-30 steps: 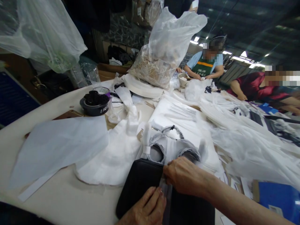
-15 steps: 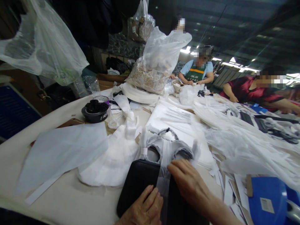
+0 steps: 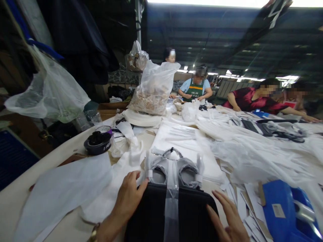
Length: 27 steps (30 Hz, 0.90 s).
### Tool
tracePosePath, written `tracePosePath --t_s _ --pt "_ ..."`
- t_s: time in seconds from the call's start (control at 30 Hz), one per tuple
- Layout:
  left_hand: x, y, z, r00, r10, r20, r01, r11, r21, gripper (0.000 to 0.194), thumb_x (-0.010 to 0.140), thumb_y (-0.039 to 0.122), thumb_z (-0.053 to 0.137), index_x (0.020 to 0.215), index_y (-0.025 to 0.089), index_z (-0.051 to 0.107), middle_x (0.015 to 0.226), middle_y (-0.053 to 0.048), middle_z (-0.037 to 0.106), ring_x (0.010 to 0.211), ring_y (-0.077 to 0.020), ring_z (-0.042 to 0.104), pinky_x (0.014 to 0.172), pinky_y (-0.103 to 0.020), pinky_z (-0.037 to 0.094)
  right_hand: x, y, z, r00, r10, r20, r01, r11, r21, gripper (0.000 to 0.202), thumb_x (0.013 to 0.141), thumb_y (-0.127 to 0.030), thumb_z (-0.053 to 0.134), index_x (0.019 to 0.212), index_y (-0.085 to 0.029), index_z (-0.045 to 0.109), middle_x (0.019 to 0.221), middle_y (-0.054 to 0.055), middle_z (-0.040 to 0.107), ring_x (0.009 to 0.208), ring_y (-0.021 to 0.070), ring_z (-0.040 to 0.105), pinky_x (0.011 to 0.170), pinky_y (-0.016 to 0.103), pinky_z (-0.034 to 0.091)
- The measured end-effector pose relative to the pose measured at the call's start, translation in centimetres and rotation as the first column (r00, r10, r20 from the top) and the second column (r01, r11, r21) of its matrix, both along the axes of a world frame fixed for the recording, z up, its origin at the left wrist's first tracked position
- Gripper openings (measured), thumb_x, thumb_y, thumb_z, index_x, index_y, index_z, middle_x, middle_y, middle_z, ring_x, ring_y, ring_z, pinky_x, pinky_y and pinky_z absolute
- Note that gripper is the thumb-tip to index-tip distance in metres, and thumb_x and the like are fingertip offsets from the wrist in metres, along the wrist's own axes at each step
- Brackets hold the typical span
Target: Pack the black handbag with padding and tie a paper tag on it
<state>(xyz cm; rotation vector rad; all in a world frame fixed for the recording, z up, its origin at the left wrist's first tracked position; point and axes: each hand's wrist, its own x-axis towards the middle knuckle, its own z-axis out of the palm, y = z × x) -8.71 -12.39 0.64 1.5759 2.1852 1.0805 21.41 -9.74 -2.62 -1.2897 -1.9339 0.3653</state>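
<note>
A black bag (image 3: 196, 208) lies before me, its handles (image 3: 188, 174) wrapped in pale plastic and pointing away. Down its middle runs a translucent plastic strip (image 3: 171, 201). My left hand (image 3: 130, 191) is at the bag's upper left corner, thumb touching the edge and fingers apart from it. On the right side, my right hand (image 3: 227, 215) has its thumb against the bag and its fingers spread past the edge. Neither hand wraps round anything. The bag's near end is cut off by the frame.
A black tape roll or dish (image 3: 98, 143) sits at left beside white sheets (image 3: 68, 188). Paper scraps (image 3: 243, 201) and a blue tape dispenser (image 3: 282, 208) lie at right. A stuffed plastic bag (image 3: 153, 90) stands behind. Co-workers (image 3: 195, 85) sit across the table.
My left hand has moved up to the bag's upper left corner, and my right hand has moved off the strip to the right side. The view has tilted up.
</note>
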Motion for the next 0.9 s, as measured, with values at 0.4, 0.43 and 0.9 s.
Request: tracePosePath --t_s 0.4,0.43,0.9 --pt "0.7 5.3 1.4 0.988 -0.09 0.125 0.127 0.934 -0.334 0.055 0.063 0.043 0.045 0.108 0.011 0.045 0.107 -0.015 0.059 0.098 -0.0267 0.058 0.087 -0.035 0.043 -2.5 1.7 1.5 0.941 -0.181 -0.287 -0.032 0.795 -0.606 0.055 0.075 -0.06 0.045 0.109 -0.018 0.056 0.113 0.009 0.063 0.11 0.0264 0.054 0.097 0.037 0.038" --pt "0.7 5.1 1.1 0.99 -0.083 0.117 0.119 0.933 -0.338 0.056 0.062 0.045 0.044 0.106 0.01 0.046 0.106 -0.017 0.059 0.099 -0.0279 0.058 0.088 -0.037 0.043 -2.5 1.5 1.3 0.93 -0.213 -0.3 -0.006 0.805 -0.593 0.056 0.074 -0.059 0.045 0.108 -0.017 0.057 0.114 0.01 0.062 0.11 0.027 0.053 0.096 0.037 0.038" --pt "0.4 5.2 -1.3 0.961 -0.087 0.261 0.17 0.934 -0.315 0.05 0.062 0.054 0.052 0.096 0.017 0.055 0.097 -0.007 0.069 0.096 -0.0287 0.06 0.088 -0.038 0.045 -1.3 2.4 -0.4 0.822 -0.213 -0.529 -0.162 0.802 -0.574 0.072 0.063 -0.06 0.06 0.119 -0.015 0.057 0.117 0.012 0.062 0.112 0.0311 0.053 0.097 0.038 0.039"
